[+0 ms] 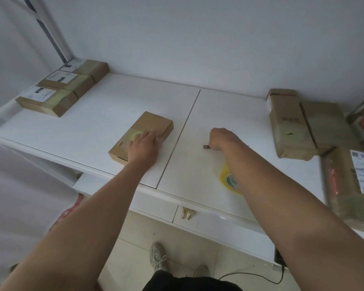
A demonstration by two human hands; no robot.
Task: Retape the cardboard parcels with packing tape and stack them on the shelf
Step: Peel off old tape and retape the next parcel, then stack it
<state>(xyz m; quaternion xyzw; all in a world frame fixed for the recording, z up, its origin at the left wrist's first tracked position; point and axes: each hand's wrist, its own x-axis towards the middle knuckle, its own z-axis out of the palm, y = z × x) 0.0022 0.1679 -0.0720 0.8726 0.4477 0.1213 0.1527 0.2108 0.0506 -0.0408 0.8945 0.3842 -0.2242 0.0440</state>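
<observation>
Finished parcels (pixel 57 89): three taped boxes with labels, in a row well to the left of the left hand, at the far left end of the desk (pixel 105 101).
Parcel in hand (pixel 143 135): flat brown box under the left hand; a shiny strip of tape crosses its top, with a loose corner of tape at its left edge.
Left hand (pixel 144 147): fingers laid flat and relaxed, pressing on the parcel's top over the tape.
Right hand (pixel 221 138): curled, pinching a small dark object (pixel 205 146), likely a cutter; exact kind too small to tell. It rests on the desk, apart from the parcel.
Tape roll (pixel 229 179): yellowish, lies on the desk beneath the right forearm, partly hidden.
Untaped parcels (pixel 292 124): a cluster well right of the right hand.
Step judged: smoothing the fresh tape.
Method note: sweep the flat hand outward along the strip; press that loose corner down; keep the blade away.
</observation>
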